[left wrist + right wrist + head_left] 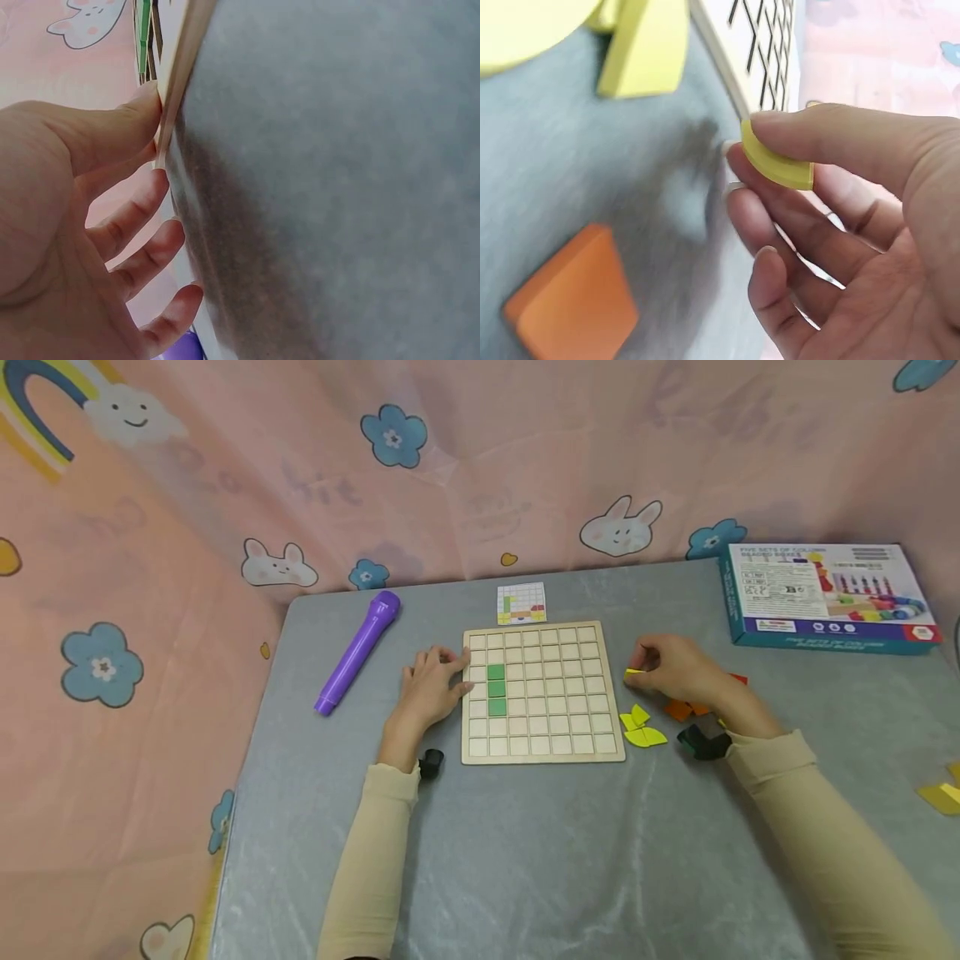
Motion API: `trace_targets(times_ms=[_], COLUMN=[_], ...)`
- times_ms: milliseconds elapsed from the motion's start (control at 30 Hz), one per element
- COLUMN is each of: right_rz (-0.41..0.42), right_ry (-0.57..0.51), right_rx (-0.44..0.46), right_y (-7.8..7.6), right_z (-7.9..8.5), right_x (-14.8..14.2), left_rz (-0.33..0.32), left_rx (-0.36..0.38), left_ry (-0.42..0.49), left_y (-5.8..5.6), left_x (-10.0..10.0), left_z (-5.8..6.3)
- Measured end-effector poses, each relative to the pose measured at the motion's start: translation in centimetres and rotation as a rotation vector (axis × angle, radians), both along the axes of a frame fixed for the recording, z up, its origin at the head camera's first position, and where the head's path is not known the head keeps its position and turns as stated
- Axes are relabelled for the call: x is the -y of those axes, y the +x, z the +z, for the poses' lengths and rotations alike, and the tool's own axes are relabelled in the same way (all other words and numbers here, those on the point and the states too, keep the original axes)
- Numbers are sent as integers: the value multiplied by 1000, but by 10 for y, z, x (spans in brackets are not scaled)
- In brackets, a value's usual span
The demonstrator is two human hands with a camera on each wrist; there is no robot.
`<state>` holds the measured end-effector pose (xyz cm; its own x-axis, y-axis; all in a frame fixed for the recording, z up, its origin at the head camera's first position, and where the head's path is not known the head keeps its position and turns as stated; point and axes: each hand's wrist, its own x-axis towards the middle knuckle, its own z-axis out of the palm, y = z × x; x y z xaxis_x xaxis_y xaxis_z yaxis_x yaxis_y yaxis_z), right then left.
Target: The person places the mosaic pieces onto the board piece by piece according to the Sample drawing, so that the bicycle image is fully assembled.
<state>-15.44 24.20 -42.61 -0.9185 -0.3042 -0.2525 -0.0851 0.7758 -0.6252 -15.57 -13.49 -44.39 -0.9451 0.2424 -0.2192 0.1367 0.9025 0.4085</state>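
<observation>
On the grey cloth lies a square wooden grid board (542,760). Several green square tiles (497,688) sit in one column of its cells, toward the left. My left hand (429,685) rests at the board's left side, thumb and index fingertips touching its edge, the other fingers loosely spread. To the right of the board, my right hand (678,670) pinches a yellow quarter-circle tile (784,169) between thumb and fingers. More yellow tiles (647,737) lie just below that hand, by the board's right edge. Orange tiles (678,710) are partly hidden under its wrist.
A small printed pattern card (521,603) lies behind the board. To the left is a purple microphone-shaped toy (356,656). A flat toy box (832,597) stands at the back right, and yellowish pieces (939,798) lie at the far right. A patterned pink curtain (457,527) hangs behind.
</observation>
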Motion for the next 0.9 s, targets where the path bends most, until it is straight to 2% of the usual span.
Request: trace_targets(times_ms=[200, 400, 667, 767, 900], right_rz=[-13, 17, 65, 71, 40], right_ry=[-65, -113, -168, -190, -237], right_rx=[-34, -111, -168, -171, -143], right_y=[-1, -6, -17, -22, -24], right_z=[5, 4, -1, -3, -6], right_x=[20, 43, 79, 94, 114], left_rz=[0, -9, -8, -9, -7], left_rx=[-4, -8, -8, -8, -10], left_ry=[-4, -10, -11, -12, -11], left_y=[0, 0, 0, 0, 0], left_x=[1, 1, 1, 1, 1], left_z=[-1, -1, -1, -1, -1])
